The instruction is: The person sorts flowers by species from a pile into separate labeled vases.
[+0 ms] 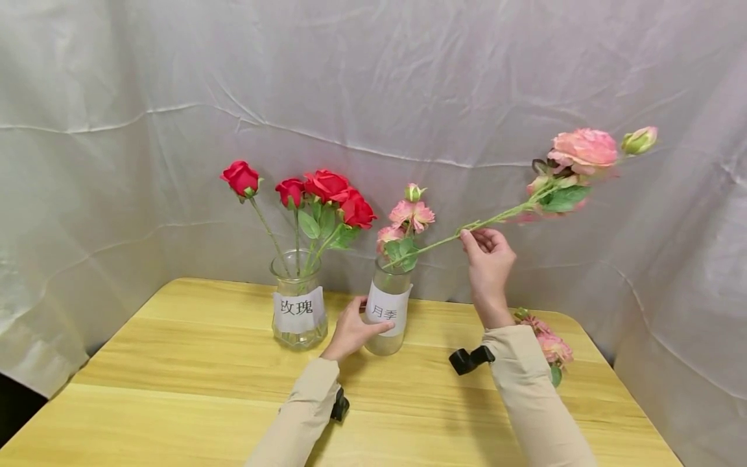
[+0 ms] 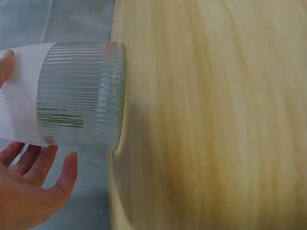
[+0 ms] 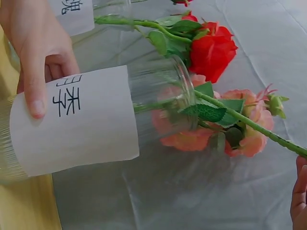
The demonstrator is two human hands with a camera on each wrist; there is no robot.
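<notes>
My left hand (image 1: pixel 353 329) grips a ribbed glass vase (image 2: pixel 79 96) by its paper label, thumb in front and fingers behind. One pink flower stem (image 1: pixel 406 227) with a bud stands in that vase. My right hand (image 1: pixel 490 259) pinches the green stem of a second pink flower (image 1: pixel 583 152) between thumb and fingertips. This stem slants down to the left, and its lower end is at the vase mouth, as the right wrist view also shows. The large bloom and bud are out to the upper right. In the right wrist view only the fingers (image 3: pixel 300 191) of my right hand appear.
A second glass vase (image 1: pixel 299 340) with a paper label stands to the left, holding several red roses (image 1: pixel 327 186). Another pink flower (image 1: pixel 551 344) lies on the wooden table (image 1: pixel 204 363) at the right, partly behind my right sleeve. A grey curtain (image 1: pixel 350 78) hangs behind.
</notes>
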